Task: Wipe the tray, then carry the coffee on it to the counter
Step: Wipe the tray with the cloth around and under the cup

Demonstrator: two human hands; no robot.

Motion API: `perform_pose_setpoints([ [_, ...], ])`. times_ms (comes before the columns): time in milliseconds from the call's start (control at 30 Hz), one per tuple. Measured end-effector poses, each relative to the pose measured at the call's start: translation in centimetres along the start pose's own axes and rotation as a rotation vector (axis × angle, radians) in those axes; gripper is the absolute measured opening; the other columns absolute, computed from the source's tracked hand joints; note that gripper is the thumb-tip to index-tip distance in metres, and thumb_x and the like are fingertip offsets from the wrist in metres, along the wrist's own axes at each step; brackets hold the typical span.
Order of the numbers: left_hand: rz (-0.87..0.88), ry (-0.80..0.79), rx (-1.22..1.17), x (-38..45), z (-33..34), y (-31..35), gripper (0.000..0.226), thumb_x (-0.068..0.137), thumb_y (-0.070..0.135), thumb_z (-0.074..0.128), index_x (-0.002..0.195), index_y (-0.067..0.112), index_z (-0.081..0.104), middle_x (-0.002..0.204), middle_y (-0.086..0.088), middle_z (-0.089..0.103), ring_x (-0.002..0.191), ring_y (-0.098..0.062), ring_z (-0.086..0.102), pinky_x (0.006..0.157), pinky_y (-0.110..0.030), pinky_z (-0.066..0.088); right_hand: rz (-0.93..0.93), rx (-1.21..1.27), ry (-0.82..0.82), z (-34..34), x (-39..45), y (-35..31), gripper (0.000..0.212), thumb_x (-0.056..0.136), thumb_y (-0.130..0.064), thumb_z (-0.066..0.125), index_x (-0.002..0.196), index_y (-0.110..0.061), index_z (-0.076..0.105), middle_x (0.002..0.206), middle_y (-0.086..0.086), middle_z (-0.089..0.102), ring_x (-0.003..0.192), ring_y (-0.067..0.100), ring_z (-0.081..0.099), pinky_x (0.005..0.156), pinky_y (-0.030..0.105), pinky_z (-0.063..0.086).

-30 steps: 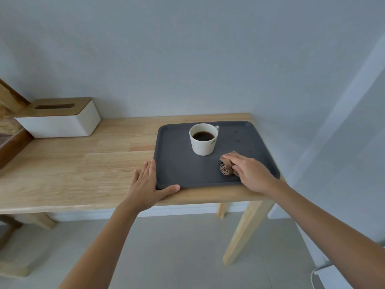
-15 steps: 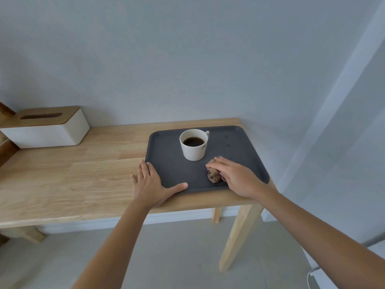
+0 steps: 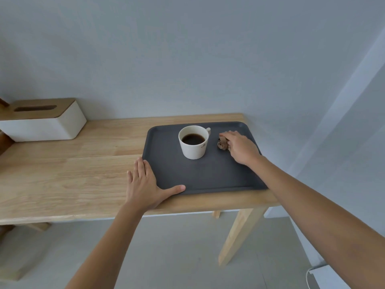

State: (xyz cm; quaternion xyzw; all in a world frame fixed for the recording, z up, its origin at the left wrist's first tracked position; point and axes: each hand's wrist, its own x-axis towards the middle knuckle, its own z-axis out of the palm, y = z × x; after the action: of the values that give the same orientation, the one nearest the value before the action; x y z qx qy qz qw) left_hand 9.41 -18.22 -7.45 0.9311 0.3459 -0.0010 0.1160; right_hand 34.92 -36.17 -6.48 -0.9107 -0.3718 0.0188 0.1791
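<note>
The left hand (image 3: pixel 143 184) lies flat with fingers spread on the wooden table (image 3: pixel 73 174), its thumb along the near rim of the dark grey tray (image 3: pixel 166 163), gripping nothing. Farther back, a white cup of coffee (image 3: pixel 193 141) stands on the tray. Just right of it, the right hand (image 3: pixel 241 147) has its fingers curled over a crumpled brown napkin (image 3: pixel 221 143), pressing it onto the tray's far right part.

Nothing really readable here tbh. The white cup (image 3: pixel 194 142) has a tiny dark mark on its near side, way too small to make out.
</note>
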Motion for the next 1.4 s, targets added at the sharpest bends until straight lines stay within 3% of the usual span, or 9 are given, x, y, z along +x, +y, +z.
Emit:
perform_pose_setpoints([
  [100, -0.003, 0.002, 0.002, 0.0, 0.1, 0.0, 0.152, 0.039, 0.103, 0.026, 0.15, 0.003, -0.005, 0.161, -0.012, -0.008, 0.149, -0.024, -0.01, 0.121, -0.047, 0.002, 0.053, -0.002, 0.012, -0.6, 2.7, 0.3, 0.053, 0.092, -0.003, 0.041, 0.139, -0.028, 0.044, 0.141, 0.0, 0.049, 0.128, 0.026, 0.046, 0.098, 0.042, 0.045],
  [267, -0.021, 0.011, 0.011, 0.0, 0.2, 0.0, 0.152, 0.039, 0.104, 0.025, 0.15, 0.004, -0.006, 0.161, -0.012, -0.008, 0.149, -0.024, -0.01, 0.121, -0.048, 0.002, 0.083, 0.001, 0.0, -0.6, 5.1, 0.9, 0.056, 0.091, -0.002, 0.039, 0.139, -0.03, 0.044, 0.142, 0.001, 0.05, 0.131, 0.026, 0.043, 0.1, 0.041, 0.044],
  [533, -0.039, 0.01, 0.023, -0.2, 0.1, 0.4, 0.152, 0.038, 0.104, 0.024, 0.15, 0.004, -0.005, 0.161, -0.014, -0.005, 0.149, -0.025, -0.006, 0.121, -0.047, 0.002, -0.143, -0.029, -0.085, -0.7, -0.5, -0.3, 0.051, 0.095, -0.003, 0.038, 0.141, -0.023, 0.04, 0.148, 0.003, 0.042, 0.132, 0.03, 0.043, 0.095, 0.042, 0.044],
  [733, -0.048, -0.002, 0.047, -0.5, -0.4, 0.8, 0.151, 0.04, 0.103, 0.023, 0.149, 0.003, -0.005, 0.16, -0.015, -0.006, 0.149, -0.027, -0.005, 0.121, -0.048, 0.003, -0.235, -0.008, -0.159, -0.7, -6.1, -0.6, 0.055, 0.096, -0.001, 0.038, 0.143, -0.028, 0.036, 0.155, 0.002, 0.031, 0.14, 0.024, 0.036, 0.102, 0.039, 0.042],
  [867, -0.046, -0.018, 0.042, -0.7, -0.8, 1.1, 0.152, 0.04, 0.103, 0.023, 0.149, 0.002, -0.005, 0.16, -0.015, -0.006, 0.149, -0.028, -0.006, 0.12, -0.049, 0.003, -0.259, 0.001, -0.221, -1.3, -8.4, -0.6, 0.052, 0.1, -0.007, 0.034, 0.147, -0.029, 0.03, 0.159, 0.003, 0.023, 0.147, 0.022, 0.022, 0.11, 0.038, 0.035],
  [967, -0.041, -0.059, 0.029, -0.7, -1.2, 1.1, 0.153, 0.039, 0.103, 0.022, 0.149, 0.002, -0.009, 0.16, -0.015, -0.012, 0.148, -0.027, -0.012, 0.12, -0.051, 0.001, -0.227, 0.09, -0.348, -2.6, -8.8, -1.1, 0.049, 0.102, -0.016, 0.029, 0.15, -0.027, 0.026, 0.161, 0.004, 0.017, 0.15, 0.02, 0.009, 0.12, 0.038, 0.019],
  [1133, -0.015, -0.076, -0.094, 0.1, -1.8, 1.5, 0.149, 0.044, 0.1, 0.034, 0.149, 0.004, -0.011, 0.159, -0.014, -0.016, 0.146, -0.026, -0.02, 0.118, -0.053, -0.005, -0.14, 0.308, -0.123, -4.1, -6.2, -3.5, 0.044, 0.101, -0.022, 0.036, 0.145, -0.018, 0.037, 0.152, 0.005, 0.041, 0.141, 0.02, 0.035, 0.111, 0.03, 0.028],
  [1267, 0.07, 0.02, -0.339, 1.6, -2.9, 3.8, 0.119, 0.067, 0.067, 0.068, 0.151, 0.009, 0.007, 0.161, -0.009, 0.001, 0.149, -0.023, -0.003, 0.121, -0.048, 0.006, -0.027, 0.43, -0.159, -3.4, -2.3, -4.8, 0.065, 0.093, -0.015, 0.054, 0.15, -0.025, 0.023, 0.157, 0.003, 0.029, 0.138, 0.025, 0.039, 0.108, 0.039, 0.039],
  [1400, 0.109, 0.072, -0.616, 3.9, -2.7, 5.7, 0.1, 0.064, 0.044, 0.083, 0.145, 0.015, 0.032, 0.151, -0.004, 0.038, 0.139, -0.021, 0.034, 0.112, -0.037, 0.033, 0.031, 0.519, -0.226, -2.5, 0.1, -5.4, 0.092, 0.076, -0.019, 0.077, 0.149, -0.027, 0.022, 0.154, 0.0, 0.034, 0.129, 0.023, 0.049, 0.109, 0.045, 0.039],
])
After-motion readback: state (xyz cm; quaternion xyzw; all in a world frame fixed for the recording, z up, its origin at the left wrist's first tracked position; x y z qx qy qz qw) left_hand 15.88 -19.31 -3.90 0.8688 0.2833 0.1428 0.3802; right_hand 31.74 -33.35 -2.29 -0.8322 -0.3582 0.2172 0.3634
